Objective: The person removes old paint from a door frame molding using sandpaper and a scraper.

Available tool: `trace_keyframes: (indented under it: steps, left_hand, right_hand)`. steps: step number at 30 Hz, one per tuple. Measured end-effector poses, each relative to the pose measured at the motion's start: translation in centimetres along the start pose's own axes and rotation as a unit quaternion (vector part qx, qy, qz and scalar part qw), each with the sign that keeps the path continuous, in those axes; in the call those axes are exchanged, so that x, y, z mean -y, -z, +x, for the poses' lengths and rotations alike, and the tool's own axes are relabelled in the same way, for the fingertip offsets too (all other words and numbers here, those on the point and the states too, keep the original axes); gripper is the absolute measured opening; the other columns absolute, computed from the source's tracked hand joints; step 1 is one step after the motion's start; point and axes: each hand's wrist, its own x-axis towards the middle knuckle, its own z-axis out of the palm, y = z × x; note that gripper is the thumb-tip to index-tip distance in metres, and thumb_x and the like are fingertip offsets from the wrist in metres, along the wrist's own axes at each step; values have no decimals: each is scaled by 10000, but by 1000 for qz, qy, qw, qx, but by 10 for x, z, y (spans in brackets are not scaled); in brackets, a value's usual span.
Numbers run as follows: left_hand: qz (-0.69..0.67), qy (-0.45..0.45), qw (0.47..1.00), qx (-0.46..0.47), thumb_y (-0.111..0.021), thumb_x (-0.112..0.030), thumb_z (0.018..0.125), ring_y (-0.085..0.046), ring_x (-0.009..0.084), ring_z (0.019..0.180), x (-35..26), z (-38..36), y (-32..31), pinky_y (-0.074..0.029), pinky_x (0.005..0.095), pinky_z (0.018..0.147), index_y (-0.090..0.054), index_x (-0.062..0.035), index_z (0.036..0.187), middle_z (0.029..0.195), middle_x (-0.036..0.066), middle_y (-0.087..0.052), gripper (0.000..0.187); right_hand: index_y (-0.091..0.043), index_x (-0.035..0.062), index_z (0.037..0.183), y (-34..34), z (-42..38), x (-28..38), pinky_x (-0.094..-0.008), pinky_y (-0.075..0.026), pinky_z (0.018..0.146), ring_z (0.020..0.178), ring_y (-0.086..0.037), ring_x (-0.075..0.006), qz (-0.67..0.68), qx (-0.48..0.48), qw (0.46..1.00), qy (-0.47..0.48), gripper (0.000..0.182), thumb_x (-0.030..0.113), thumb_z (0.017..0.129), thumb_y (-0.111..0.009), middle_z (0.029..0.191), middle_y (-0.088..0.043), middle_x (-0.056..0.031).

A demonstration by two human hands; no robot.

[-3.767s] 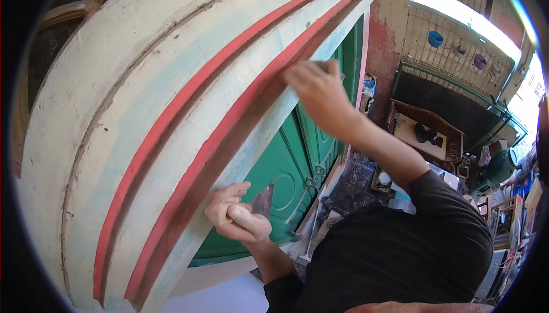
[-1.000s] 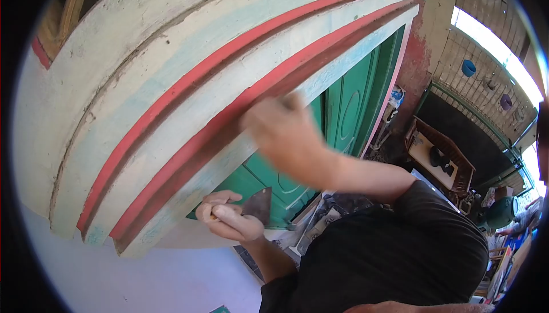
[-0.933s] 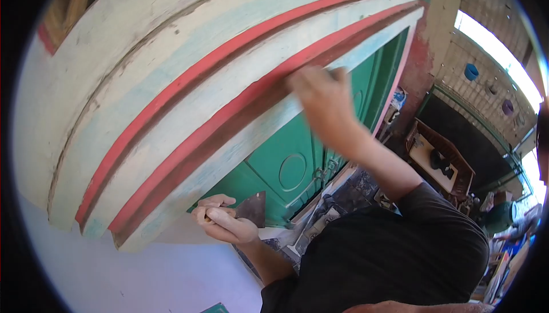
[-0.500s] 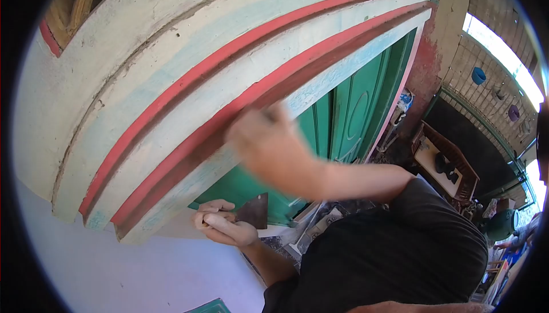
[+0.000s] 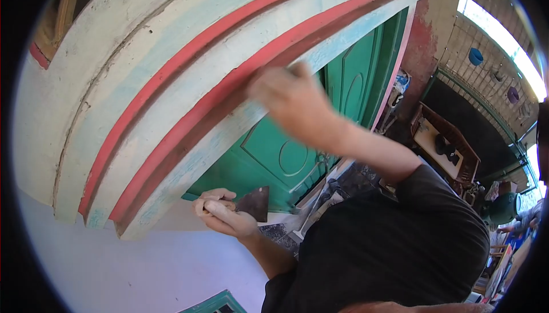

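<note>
In my left hand [image 5: 226,216], low in the middle of the head view, I grip a putty knife [image 5: 255,204] with a broad dark blade. The fingers wrap its handle, which is mostly hidden, and look coated with pale dust or filler. My right hand [image 5: 286,95] is up at the brownish underside of the lower red moulding [image 5: 234,75], smeared by motion. Its fingers seem bent, but I cannot make out whether anything is in them. Below the moulding runs a pale blue-white band [image 5: 194,170] with worn paint, above a green panelled door [image 5: 286,158].
A smooth whitish wall [image 5: 143,273] fills the lower left. At right stand a wooden bench [image 5: 440,147] with dark items on it and a dark green barrel [image 5: 503,210]. Blue and purple pots [image 5: 476,56] hang on the far wall. Another person appears at the far right edge.
My right hand has shifted right and slightly up along the moulding. My left hand holds the putty knife almost as before, and the view has tilted slightly.
</note>
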Motion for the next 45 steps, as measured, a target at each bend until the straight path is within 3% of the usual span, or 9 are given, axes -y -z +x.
trace_keyframes:
  steps: [4,12,16,18,22,34,37,43,45]
  left_hand:
    - [28,28,999,-35,-331,-201,1124,-430,142,635,3,-7,19,-368,288,595,-440,4,1011,805,71,-438,258]
    - [16,10,998,52,-304,-192,1131,-415,148,661,-20,-3,-23,-377,308,645,-417,-6,1031,737,45,-385,240]
    - [16,-41,998,37,-307,-196,1134,-412,144,663,-14,-4,-18,-377,294,647,-416,-12,1020,746,34,-381,242]
    - [18,21,1000,7,-328,-264,1145,-428,147,686,-18,-6,-15,-365,309,655,-436,15,1091,746,26,-349,304]
    - [24,10,999,20,-298,-225,1143,-434,145,670,-29,-8,-18,-379,297,629,-437,-10,1040,792,36,-355,276]
    - [44,63,997,0,-293,-292,1152,-400,134,692,-35,-22,-10,-332,298,645,-432,3,1101,739,35,-395,330]
    - [43,56,998,-1,-292,-295,1152,-396,133,685,-36,-22,-17,-333,297,640,-426,-2,1089,740,37,-400,329]
    - [17,52,997,50,-306,-269,1150,-389,128,679,-32,-21,-36,-353,278,645,-423,-24,1036,747,16,-333,295]
    - [2,51,997,52,-311,-263,1149,-387,128,678,-34,-23,-40,-361,278,647,-425,-25,1030,749,12,-316,289]
  right_hand:
    - [-712,106,1192,20,-25,-112,-469,-445,905,1102,-683,-215,-119,36,976,-179,406,-27,826,-599,1166,-716,-41]
    - [-693,97,1153,8,-3,0,-466,-424,985,1191,-652,-236,71,27,996,-48,391,-44,808,-577,1193,-710,-71]
    - [-710,18,1177,3,-32,-98,-342,-546,710,906,-724,-249,56,-240,951,-185,354,-60,878,-538,1015,-731,-135]
    - [-722,-44,1086,30,-35,-123,-345,-555,726,782,-701,-197,346,-288,738,-503,229,61,1024,-528,895,-732,-155]
    - [-692,-138,1022,13,-33,-188,-321,-516,658,779,-637,-160,436,-464,559,-531,203,23,935,-607,926,-703,-140]
    - [-551,-240,1109,-21,1,-190,-363,-663,794,878,-746,-303,427,-444,555,-559,237,-100,918,-556,1071,-660,-245]
    - [-621,-198,1079,-10,3,-141,-329,-635,725,844,-737,-249,495,-454,516,-531,213,-80,909,-569,995,-693,-208]
    - [-714,-133,1005,-12,-28,-161,-295,-543,588,681,-688,-160,373,-348,666,-544,192,-39,880,-603,841,-731,-172]
    - [-765,-66,980,-17,-26,-184,-383,-558,659,679,-725,-218,414,-390,597,-566,208,59,882,-631,783,-745,-176]
